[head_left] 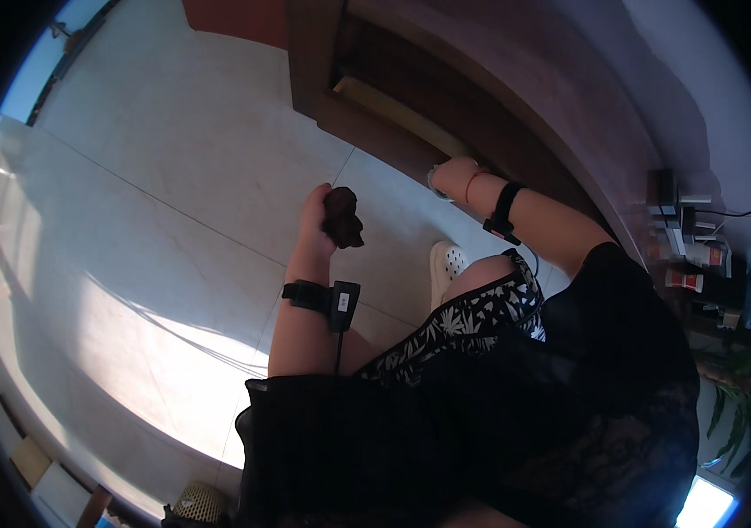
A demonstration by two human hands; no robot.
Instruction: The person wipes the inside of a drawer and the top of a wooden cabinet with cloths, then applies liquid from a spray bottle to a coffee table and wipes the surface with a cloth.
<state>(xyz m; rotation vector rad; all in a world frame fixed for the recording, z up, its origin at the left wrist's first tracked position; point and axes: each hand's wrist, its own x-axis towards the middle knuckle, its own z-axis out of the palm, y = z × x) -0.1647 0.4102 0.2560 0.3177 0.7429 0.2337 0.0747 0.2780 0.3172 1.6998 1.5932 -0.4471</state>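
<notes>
My left hand [312, 214] is closed round a bunched dark brown cloth [342, 217], held above the pale tiled floor. Part of its fingers is hidden behind the cloth. My right hand [452, 173] is at the edge of a dark wooden piece of furniture [393, 79], close to a lighter yellowish strip [397, 113] along it. Its fingers are hidden, so whether it touches the wood or grips anything does not show. A pale bangle and a red string circle the right wrist. Both forearms carry black straps with small devices.
Pale floor tiles [173, 167] spread out to the left, with a bright sunlit patch. A white clog [446, 268] is on my foot. At the right, small containers [685, 281] and a cable stand by the wall. A woven basket [199, 502] sits at the lower left.
</notes>
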